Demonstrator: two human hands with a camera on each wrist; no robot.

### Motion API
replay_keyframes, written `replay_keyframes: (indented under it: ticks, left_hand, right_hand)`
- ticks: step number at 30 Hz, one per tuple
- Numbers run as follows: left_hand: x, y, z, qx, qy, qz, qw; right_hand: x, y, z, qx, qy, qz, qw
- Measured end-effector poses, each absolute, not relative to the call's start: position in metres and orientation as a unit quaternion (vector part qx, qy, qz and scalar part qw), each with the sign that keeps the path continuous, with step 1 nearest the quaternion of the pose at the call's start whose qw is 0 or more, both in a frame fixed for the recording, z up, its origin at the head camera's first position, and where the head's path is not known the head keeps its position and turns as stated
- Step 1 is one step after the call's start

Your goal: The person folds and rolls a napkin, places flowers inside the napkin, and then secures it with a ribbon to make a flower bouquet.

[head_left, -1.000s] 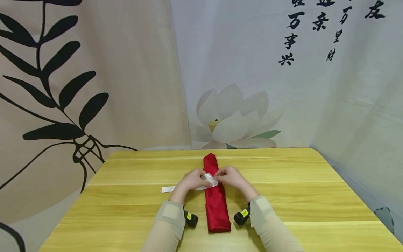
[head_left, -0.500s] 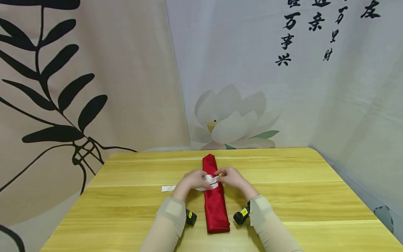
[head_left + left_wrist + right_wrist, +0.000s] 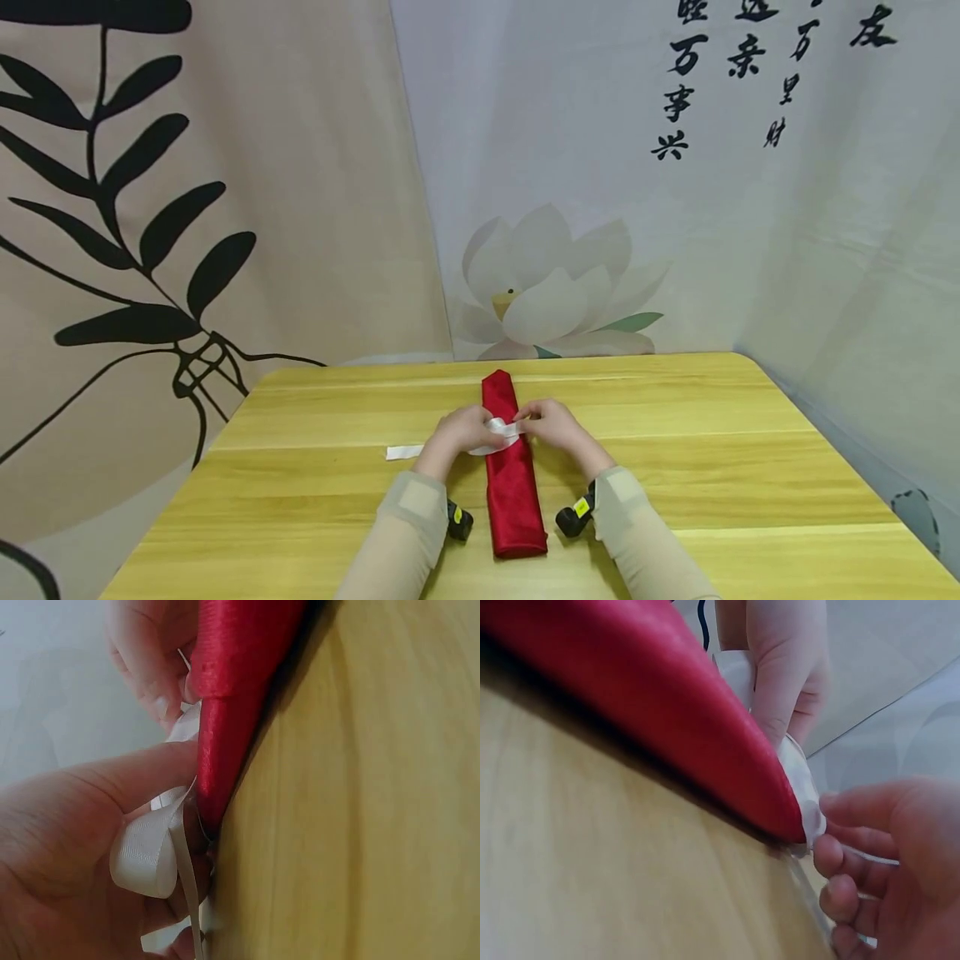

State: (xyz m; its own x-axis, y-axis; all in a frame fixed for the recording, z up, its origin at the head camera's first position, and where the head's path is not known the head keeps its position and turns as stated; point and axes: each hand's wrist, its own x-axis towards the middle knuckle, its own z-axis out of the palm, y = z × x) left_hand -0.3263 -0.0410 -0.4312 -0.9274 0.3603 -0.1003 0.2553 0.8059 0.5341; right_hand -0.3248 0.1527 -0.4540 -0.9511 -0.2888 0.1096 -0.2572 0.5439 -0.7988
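Note:
A folded length of shiny red cloth [image 3: 516, 500] lies lengthwise on the table, a white ribbon [image 3: 506, 439] crossing its middle. On the left, my left hand [image 3: 463, 429] holds the ribbon against the cloth, thumb on top. A loop of the ribbon [image 3: 146, 855] bulges beside that thumb in the left wrist view, and the fingers are partly hidden under the cloth's edge. My right hand [image 3: 551, 423] pinches the ribbon between thumb and forefinger at the cloth's right edge; the right wrist view shows those fingertips [image 3: 831, 804] at the white band.
The wooden table [image 3: 675, 467] extends around the cloth on all sides. A loose ribbon end [image 3: 403, 452] lies flat to the left, past my left wrist. Behind the table's far edge hangs a printed curtain [image 3: 337, 167] with leaves, a lotus and writing.
The ribbon's upper strand has come down closer to the lower band at the cloth's right side, with my right hand still pinching it. Both hands stay nearly in place; the head view has shifted slightly.

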Motion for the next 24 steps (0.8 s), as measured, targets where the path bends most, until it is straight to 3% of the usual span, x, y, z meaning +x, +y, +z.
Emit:
replay_keyframes:
  ticks: [6,16,24]
  left_hand:
    - [-0.3263,-0.0394,-0.4326,0.161,0.951,0.249,0.093]
    - [-0.3328,-0.0463,-0.4297,0.216,0.923,0.276,0.158]
    - [-0.333,-0.0459,-0.4343,0.208,0.923,0.288,0.146]
  right_hand:
    - [-0.3257,0.1535,-0.4579,-0.117,0.884,-0.453,-0.002]
    - [-0.326,0.1534,-0.4581,-0.112,0.886,-0.45,0.009]
    - [-0.3249,0.1527,-0.4579,-0.115,0.883,-0.456,0.003]
